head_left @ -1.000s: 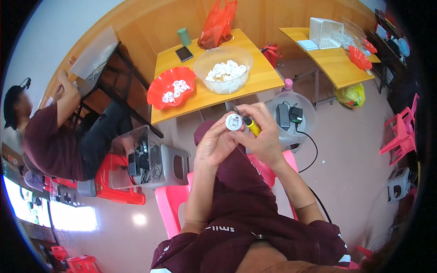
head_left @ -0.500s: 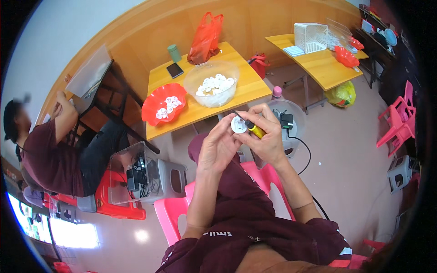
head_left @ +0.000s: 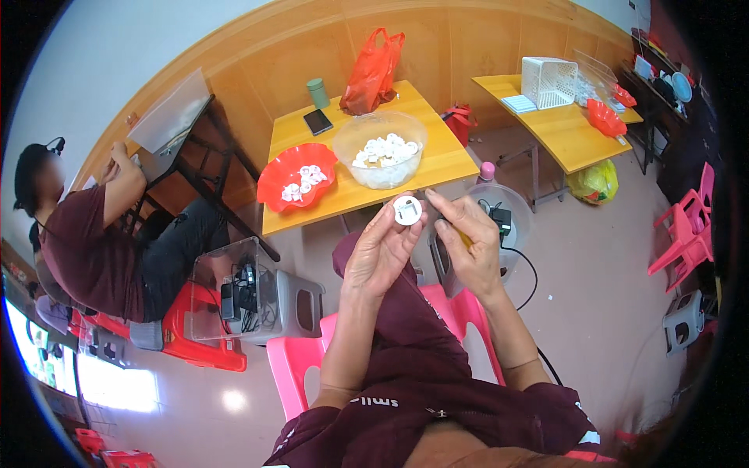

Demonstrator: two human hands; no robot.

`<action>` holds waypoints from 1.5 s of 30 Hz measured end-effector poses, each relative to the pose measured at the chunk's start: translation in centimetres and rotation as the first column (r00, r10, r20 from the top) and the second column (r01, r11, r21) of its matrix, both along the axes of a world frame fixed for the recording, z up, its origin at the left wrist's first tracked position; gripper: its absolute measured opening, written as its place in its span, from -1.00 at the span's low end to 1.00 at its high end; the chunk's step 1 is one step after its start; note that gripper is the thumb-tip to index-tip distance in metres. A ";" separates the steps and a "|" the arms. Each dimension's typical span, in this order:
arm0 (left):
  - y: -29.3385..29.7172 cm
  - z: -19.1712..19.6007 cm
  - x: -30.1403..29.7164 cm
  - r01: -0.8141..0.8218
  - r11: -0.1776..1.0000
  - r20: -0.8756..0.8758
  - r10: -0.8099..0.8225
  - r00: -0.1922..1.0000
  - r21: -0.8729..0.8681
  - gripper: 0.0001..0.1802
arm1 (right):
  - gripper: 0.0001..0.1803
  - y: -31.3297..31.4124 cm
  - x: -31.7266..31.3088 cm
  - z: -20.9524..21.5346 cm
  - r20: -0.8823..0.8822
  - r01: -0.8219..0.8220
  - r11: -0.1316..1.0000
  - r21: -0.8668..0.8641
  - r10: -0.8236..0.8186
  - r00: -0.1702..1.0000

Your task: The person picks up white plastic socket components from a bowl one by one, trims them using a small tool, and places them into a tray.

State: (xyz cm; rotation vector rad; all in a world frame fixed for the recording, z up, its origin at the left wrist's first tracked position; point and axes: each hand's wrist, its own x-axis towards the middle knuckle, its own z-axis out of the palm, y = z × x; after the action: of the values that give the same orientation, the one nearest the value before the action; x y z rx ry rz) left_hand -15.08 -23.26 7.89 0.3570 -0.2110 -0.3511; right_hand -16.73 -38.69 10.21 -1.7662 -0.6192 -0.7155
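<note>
In my left hand (head_left: 376, 253) I hold a small round white part (head_left: 406, 210), which is gripped between the thumb and the fingers, with its hollow face turned toward me. My right hand (head_left: 470, 246) is closed around a yellow tool (head_left: 465, 239), and my fingers cover most of it, so only a little of the yellow shows. Its dark tip (head_left: 427, 193) is near the white part, but whether they touch I cannot tell. Both hands are in the air above my legs, on my side of the wooden surface (head_left: 449, 154). On this surface, a wavy red bowl (head_left: 271, 181) is at the left and contains some white pieces (head_left: 303, 186). Just beside it, to the right, there is a big clear bowl (head_left: 384, 179) with more white pieces inside. Behind the bowls I see a dark phone (head_left: 317, 121), a green cup (head_left: 317, 93) and an upright red plastic bag (head_left: 373, 74). To the right of my right hand, below the surface, a round clear tub (head_left: 522, 209) holds a black device (head_left: 500, 219) with a cable. Farther to the right, a second surface (head_left: 573, 144) carries a white basket (head_left: 548, 82) lying on its side and another red bowl (head_left: 605, 118). At my left, another person (head_left: 82, 242) sits well apart from me.
</note>
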 end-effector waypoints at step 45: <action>0.6 0.6 -2.3 -0.849 0.359 0.619 0.581 0.529 0.388 -0.54 | -0.60 1.2 0.2 -0.4 -0.094 -0.128 0.981 -0.145 0.115 0.989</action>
State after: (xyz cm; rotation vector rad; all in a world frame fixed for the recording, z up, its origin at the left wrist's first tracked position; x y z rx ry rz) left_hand -17.41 -22.61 8.53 1.2093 -0.2807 0.6249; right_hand -16.50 -37.44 9.80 -1.8687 -0.7324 -0.5176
